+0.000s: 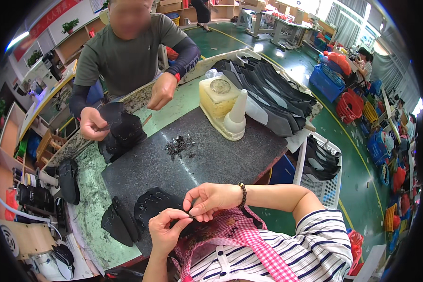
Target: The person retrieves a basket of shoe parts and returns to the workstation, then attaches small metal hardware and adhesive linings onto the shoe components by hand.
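Observation:
My left hand (165,229) and my right hand (212,199) meet at the table's near edge, thumbs and forefingers pinched together. What sits between the fingertips is too small to make out; a dark speck shows there. Just beyond my left hand lies a stack of black shoe-upper pieces (151,203) with pale curved lines on them. More black pieces (119,223) lean together to its left. Farther off on the dark board (141,174) is a small heap of black bits (177,148), some of them shiny.
Across the table a person's hand (93,123) holds a black piece over a dark stack (122,138). A yellowish glue pot (216,98) with a white cone (237,113) stands beside layered black-and-grey pieces (268,94). At right is a white basket (322,190).

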{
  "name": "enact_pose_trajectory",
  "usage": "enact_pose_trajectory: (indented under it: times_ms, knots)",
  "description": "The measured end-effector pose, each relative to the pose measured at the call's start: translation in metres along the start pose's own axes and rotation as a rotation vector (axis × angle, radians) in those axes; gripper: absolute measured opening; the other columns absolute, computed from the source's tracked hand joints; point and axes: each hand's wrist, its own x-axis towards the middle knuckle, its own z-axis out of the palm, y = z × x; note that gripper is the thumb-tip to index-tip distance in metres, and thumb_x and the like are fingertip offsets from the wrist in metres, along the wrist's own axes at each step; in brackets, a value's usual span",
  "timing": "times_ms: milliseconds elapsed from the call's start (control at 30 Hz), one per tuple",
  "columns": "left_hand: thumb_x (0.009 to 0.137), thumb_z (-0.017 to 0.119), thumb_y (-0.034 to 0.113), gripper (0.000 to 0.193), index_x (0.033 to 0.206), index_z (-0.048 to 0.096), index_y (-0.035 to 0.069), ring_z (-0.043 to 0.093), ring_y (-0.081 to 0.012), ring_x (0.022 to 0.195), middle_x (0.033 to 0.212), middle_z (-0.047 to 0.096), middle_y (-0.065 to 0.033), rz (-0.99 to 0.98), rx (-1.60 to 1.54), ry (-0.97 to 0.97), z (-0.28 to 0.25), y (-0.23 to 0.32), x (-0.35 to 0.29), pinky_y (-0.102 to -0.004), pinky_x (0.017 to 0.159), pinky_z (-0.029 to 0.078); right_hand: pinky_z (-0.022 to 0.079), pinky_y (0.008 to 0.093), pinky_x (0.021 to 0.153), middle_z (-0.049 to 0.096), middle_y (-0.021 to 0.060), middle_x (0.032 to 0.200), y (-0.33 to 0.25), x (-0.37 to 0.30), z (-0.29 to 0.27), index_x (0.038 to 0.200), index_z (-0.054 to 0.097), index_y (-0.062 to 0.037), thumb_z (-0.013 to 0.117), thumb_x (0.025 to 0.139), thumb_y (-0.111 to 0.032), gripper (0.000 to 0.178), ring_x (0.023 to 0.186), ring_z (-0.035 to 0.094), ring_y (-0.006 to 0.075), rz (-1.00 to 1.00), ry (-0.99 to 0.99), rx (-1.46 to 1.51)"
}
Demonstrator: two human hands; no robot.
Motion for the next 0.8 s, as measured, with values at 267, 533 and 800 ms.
enact_pose_trajectory:
  times_ms: [267,533,800]
  knots:
    - [0.079,0.069,0.004,0.010,0.078,0.060,-0.001,0.058,-0.0099,0.065,0.072,0.062,-0.0056,-0.107,-0.107,0.161,0.012,0.010,-0.015,-0.0218,0.060,0.046,0.046,0.0274,0.069,0.058,0.0057,0.087,0.004,-0.012,0.028,0.090,0.060,-0.0053,0.067,0.078,-0.010,0.015,0.079,0.058,0.0180,-0.672,0.305,-0.955]
    - [0.089,0.058,0.019,0.023,0.093,0.057,-0.004,0.058,-0.0138,0.072,0.082,0.061,-0.0080,-0.440,-0.894,-0.318,0.010,-0.005,-0.022,-0.0271,0.069,0.048,0.043,0.0331,0.073,0.048,0.0050,0.092,-0.002,-0.014,0.037,0.075,0.056,-0.0089,0.067,0.068,-0.006,0.013,0.086,0.049,0.0244,-0.927,0.219,-0.909]
    - [0.087,0.059,0.010,0.016,0.095,0.060,-0.003,0.059,-0.0150,0.086,0.095,0.061,-0.0088,-0.386,-0.768,-0.006,0.026,-0.010,-0.031,-0.0278,0.080,0.048,0.043,0.0332,0.070,0.051,0.0050,0.092,0.004,-0.014,0.032,0.079,0.063,-0.0107,0.069,0.064,-0.005,0.017,0.084,0.051,0.0240,-1.037,0.408,-1.200]
